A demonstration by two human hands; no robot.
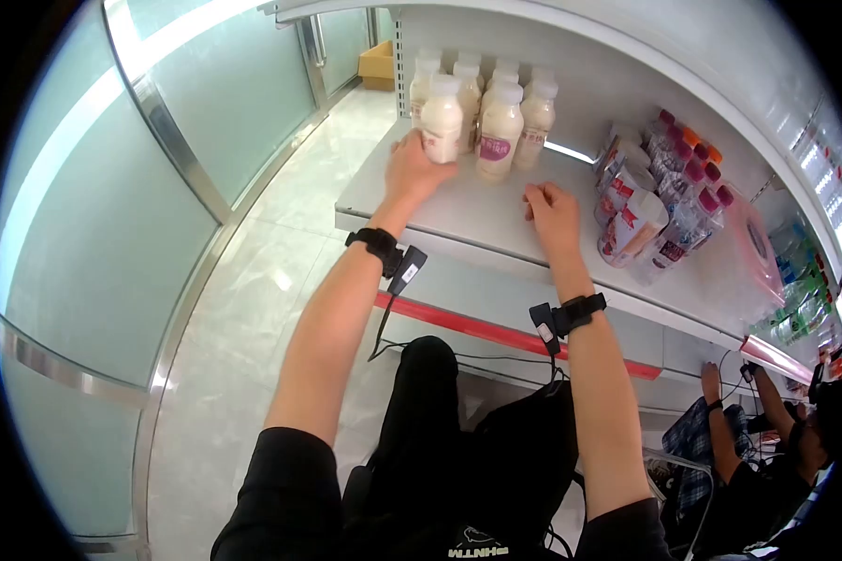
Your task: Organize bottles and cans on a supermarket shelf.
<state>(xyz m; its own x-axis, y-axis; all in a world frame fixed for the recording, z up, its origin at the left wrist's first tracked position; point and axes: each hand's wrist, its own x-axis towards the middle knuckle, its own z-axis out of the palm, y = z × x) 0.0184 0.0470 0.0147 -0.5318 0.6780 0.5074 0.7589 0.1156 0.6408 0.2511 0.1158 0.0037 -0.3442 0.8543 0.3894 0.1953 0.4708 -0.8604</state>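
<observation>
My left hand (415, 170) is wrapped round the lower part of a white-capped milk bottle (442, 122) at the front left of a bottle group on the white shelf (477, 210). Just right of it stands a bottle with a purple label (499, 136), and another white-capped bottle (535, 122) is beside that. More such bottles are behind them, partly hidden. My right hand (552, 210) hovers at the shelf's front part, fingers curled, between the milk bottles and some clear packs; whether anything is in it I cannot make out.
Several clear bottles with pink caps (688, 210) and printed packs (633, 224) stand to the right. A pink translucent container (753, 248) is beyond them. Frosted glass panels (225, 84) line the left. Another person (767, 449) is at lower right. A cardboard box (377, 67) is behind.
</observation>
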